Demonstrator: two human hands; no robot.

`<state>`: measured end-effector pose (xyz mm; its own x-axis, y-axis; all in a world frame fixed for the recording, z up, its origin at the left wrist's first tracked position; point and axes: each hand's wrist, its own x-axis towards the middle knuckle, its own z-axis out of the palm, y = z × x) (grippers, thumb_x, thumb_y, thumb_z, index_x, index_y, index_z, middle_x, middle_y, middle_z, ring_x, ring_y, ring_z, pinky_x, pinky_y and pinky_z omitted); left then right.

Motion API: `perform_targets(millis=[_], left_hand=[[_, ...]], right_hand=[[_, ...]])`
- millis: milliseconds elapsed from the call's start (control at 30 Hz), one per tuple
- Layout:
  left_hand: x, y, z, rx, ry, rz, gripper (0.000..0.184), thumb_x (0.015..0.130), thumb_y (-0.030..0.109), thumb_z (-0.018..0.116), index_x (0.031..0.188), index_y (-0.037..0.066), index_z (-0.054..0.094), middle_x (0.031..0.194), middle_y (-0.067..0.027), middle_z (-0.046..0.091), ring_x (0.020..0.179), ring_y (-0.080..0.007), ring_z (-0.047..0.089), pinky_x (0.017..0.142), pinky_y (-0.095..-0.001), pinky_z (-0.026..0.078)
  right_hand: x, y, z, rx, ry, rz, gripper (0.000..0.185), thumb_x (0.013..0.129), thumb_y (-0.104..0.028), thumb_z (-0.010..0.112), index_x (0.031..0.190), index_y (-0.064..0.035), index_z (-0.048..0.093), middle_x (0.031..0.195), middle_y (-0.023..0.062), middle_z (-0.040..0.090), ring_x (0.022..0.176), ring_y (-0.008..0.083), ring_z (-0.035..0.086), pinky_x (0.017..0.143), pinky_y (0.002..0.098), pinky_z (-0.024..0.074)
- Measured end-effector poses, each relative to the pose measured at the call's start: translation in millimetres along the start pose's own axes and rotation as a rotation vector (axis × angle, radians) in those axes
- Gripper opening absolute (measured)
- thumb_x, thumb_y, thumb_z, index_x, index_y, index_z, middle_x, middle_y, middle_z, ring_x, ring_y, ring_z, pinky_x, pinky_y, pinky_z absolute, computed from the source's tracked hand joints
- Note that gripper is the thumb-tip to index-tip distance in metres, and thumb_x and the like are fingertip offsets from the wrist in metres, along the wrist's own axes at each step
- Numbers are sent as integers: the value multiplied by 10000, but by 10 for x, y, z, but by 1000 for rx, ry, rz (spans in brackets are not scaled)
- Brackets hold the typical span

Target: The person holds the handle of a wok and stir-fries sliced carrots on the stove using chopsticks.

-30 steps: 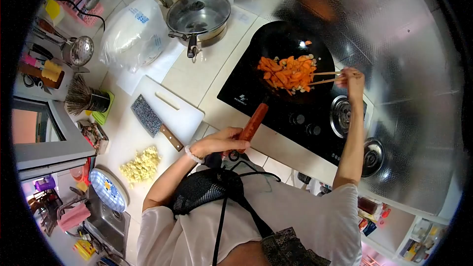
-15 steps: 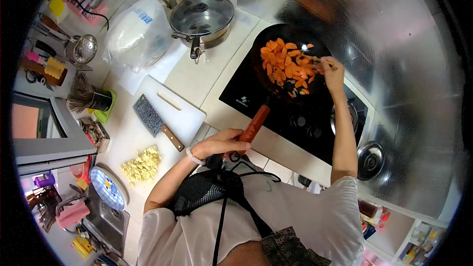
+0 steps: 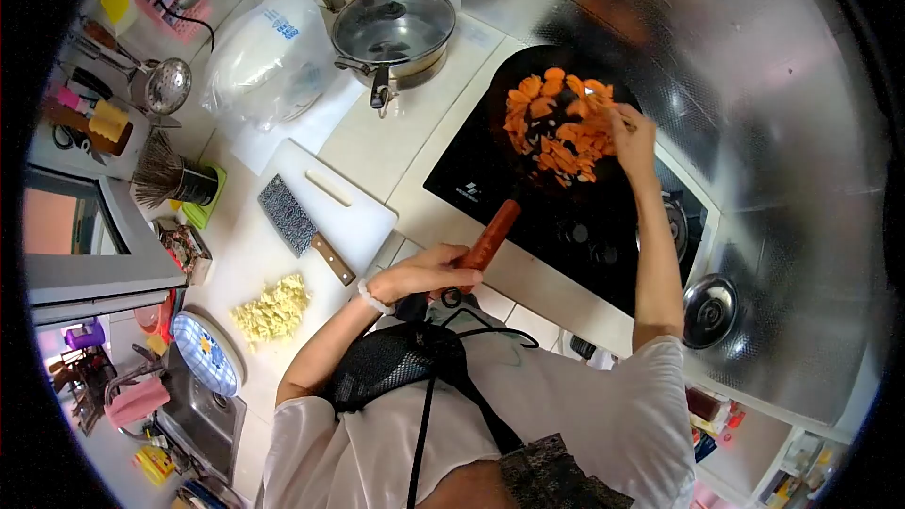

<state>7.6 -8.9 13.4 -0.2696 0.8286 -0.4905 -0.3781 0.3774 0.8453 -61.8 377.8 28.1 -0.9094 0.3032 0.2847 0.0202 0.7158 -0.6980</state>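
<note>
Sliced carrots (image 3: 589,132) lie in a dark wok (image 3: 542,155) on the black cooktop, with some smaller pale pieces among them. My left hand (image 3: 429,271) is closed around the wok's reddish-brown handle (image 3: 492,234), near its end. Over the right side of the wok, my right hand (image 3: 633,139) is closed on a slim, wooden-looking utensil. Its working end reaches into the carrots, and its exact kind is hard to make out. On the counter to my left, a cleaver (image 3: 304,226) rests on a white cutting board (image 3: 363,212).
Chopped pale-yellow food (image 3: 271,309) is heaped beside the board. Further back are a lidded pot (image 3: 396,33) and a plastic bag (image 3: 269,61). A patterned plate (image 3: 205,353) stands near the sink (image 3: 203,415). A round lid (image 3: 710,311) is right of the cooktop (image 3: 603,269).
The carrots have shifted and spread, baring dark wok surface in their middle. My right hand has moved slightly down and turned with the utensil. My left hand keeps its grip on the handle.
</note>
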Motion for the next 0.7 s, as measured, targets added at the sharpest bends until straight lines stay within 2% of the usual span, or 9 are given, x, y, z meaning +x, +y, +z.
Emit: perform_targets(millis=[100,167,233,367,400,567,600,633,700], left_hand=[[29,-102,17,-5,7,-9,555,864,450,639,1151,-12,527,830,-7,567,706,-62,521,573,-211,438],[71,-159,21,-5,33,37,546,865,457,635,1132,-8,529,816,-5,567,696,-62,515,568,-210,430],[72,-96,21,-12,13,31,537,864,455,637,1119,-6,536,821,-12,576,709,-66,519,572,-206,427],[24,-7,27,19,17,41,527,864,455,637,1097,-9,545,826,-12,581,706,-71,518,576,-214,426],[7,14,29,22,29,39,533,863,455,637,1099,-14,546,826,-12,583,706,-72,519,578,-218,426],[30,-74,19,2,22,13,562,859,455,639,1138,-20,535,829,-23,596,703,-79,538,580,-222,437],[54,-103,25,8,35,29,561,856,455,641,1141,-16,535,820,-22,600,695,-80,544,572,-221,441],[63,-91,33,11,29,29,561,856,455,641,1141,-16,535,820,-22,600,695,-80,544,572,-221,441],[48,-39,39,5,38,35,526,858,454,638,1105,-1,544,815,-17,602,665,-81,546,545,-222,442]], right_hand=[[-180,-50,-127,-29,-91,90,231,911,-176,568,973,22,668,821,147,682,696,214,645,650,318,493],[-314,-505,-82,-70,-234,-85,211,903,-135,588,947,67,637,739,76,649,661,91,577,583,250,470],[-334,-648,106,234,-223,-62,213,892,-149,610,915,62,634,721,52,630,641,69,520,574,239,423],[-89,-65,279,172,-21,-143,213,906,-144,600,934,64,639,752,55,641,665,79,531,607,243,429],[-80,-82,121,72,-23,-42,250,879,-181,629,1000,36,662,889,150,697,790,210,661,719,311,499],[-316,-311,-127,-18,-249,57,227,878,-166,609,936,46,663,848,198,680,793,278,670,707,323,506],[-390,-471,-77,-35,-236,-48,230,874,-178,619,927,42,659,830,184,682,765,252,663,692,320,506],[-434,-675,-3,64,-209,-142,213,891,-140,606,935,65,647,783,114,683,663,117,611,603,259,483],[-338,-614,163,182,-255,5,218,891,-138,616,962,65,652,799,106,687,676,114,608,615,255,474]])
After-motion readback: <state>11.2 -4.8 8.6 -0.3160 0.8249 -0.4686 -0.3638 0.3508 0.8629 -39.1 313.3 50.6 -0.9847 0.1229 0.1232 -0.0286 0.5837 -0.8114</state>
